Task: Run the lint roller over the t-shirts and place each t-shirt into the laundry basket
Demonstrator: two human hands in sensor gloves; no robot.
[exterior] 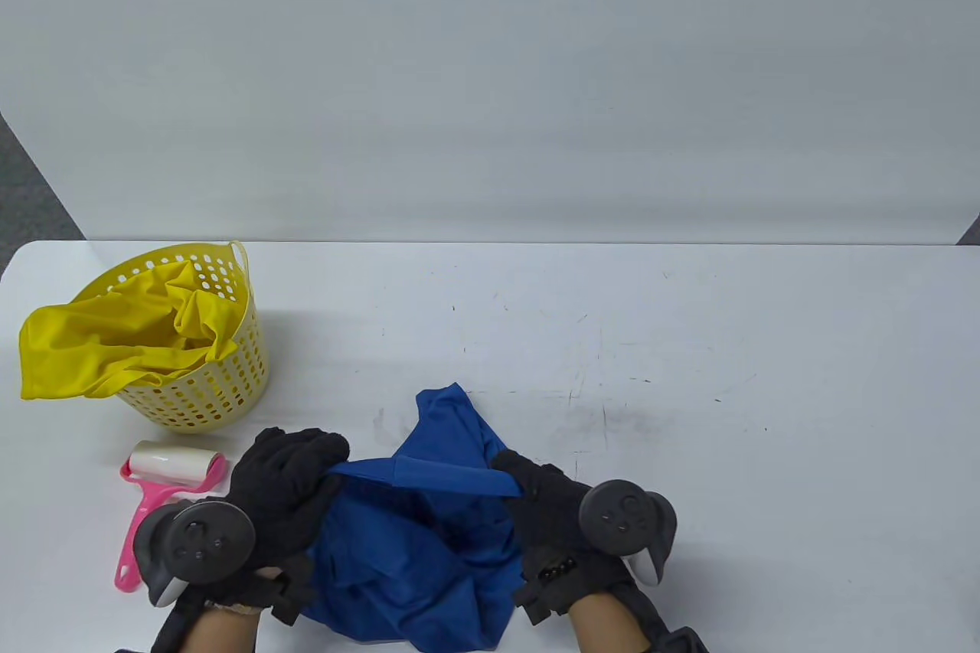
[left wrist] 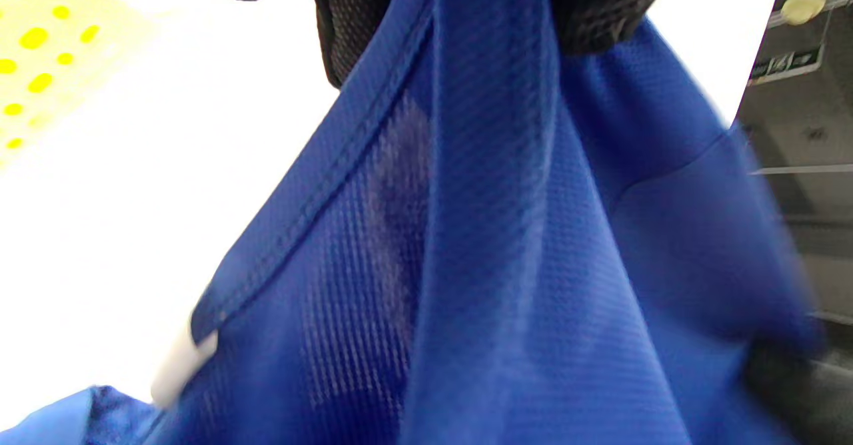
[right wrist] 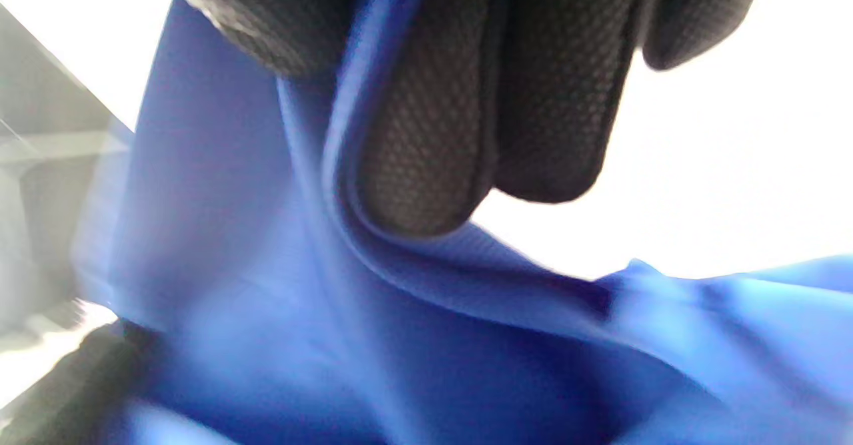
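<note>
Both grips are closed on cloth: the left hand point(exterior: 287, 488) and the right hand point(exterior: 547, 504) each pinch one end of a hem band of the blue knit t-shirt point(exterior: 417, 561), pulling that band taut between them. In the right wrist view the gloved fingers point(right wrist: 426, 132) curl round a fold of the fabric. The rest of the shirt lies bunched at the near edge of the white counter point(exterior: 689, 347), between the two wrists.

The yellow perforated plastic laundry basket point(exterior: 222, 385) stands at the far left with a yellow t-shirt point(exterior: 99, 347) already in it, part of it draped over the rim. The pink-handled lint roller point(exterior: 157, 492) lies on the counter just left of the left hand (nobody is holding it).

I judge this as spreading the blue shirt out for rolling, though it could equally be a lift toward the basket. If spreading, the next move calls for laying the fabric flat and smooth, then freeing one hand for the roller.
</note>
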